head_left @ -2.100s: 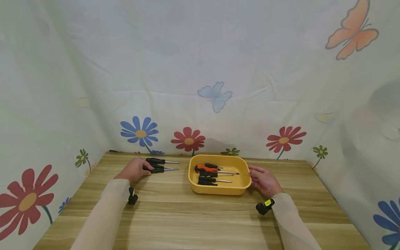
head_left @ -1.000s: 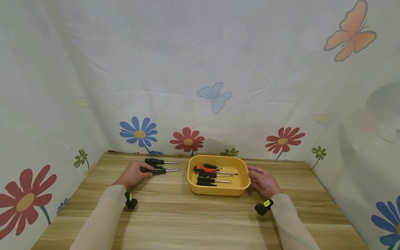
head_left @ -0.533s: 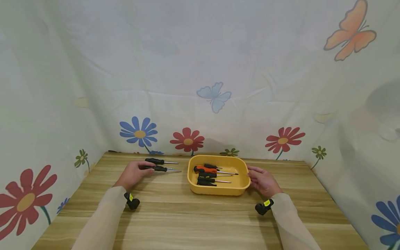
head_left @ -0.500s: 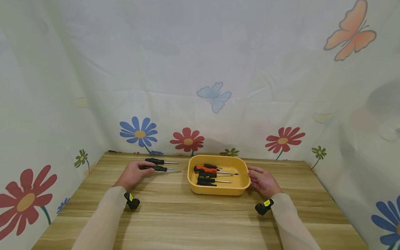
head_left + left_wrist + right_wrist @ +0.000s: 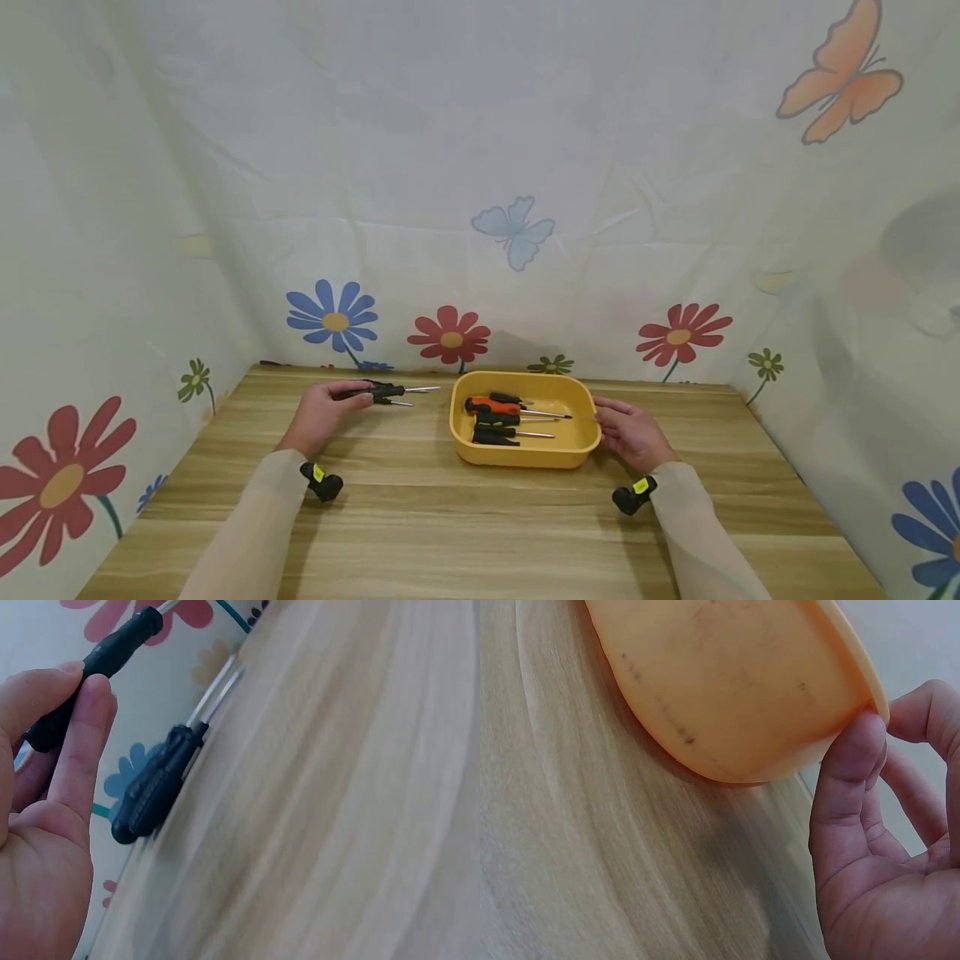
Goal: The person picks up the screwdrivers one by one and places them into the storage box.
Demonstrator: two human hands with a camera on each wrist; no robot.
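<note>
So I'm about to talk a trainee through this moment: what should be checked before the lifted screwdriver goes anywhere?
1. Left hand pinches the black screwdriver by its handle: ok.
2. Held screwdriver is off the table: ok.
3. Right hand steadies the yellow tray at its rim: ok.
4. Tray has bare floor beside the screwdrivers already inside: ok.
5. Remaining screwdrivers lie apart from the hand: ok.
6. Tip type: cannot tell.

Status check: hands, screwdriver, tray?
Left hand pinching black screwdriver, lifted. Right hand touching yellow tray rim. Second screwdriver on table.
</note>
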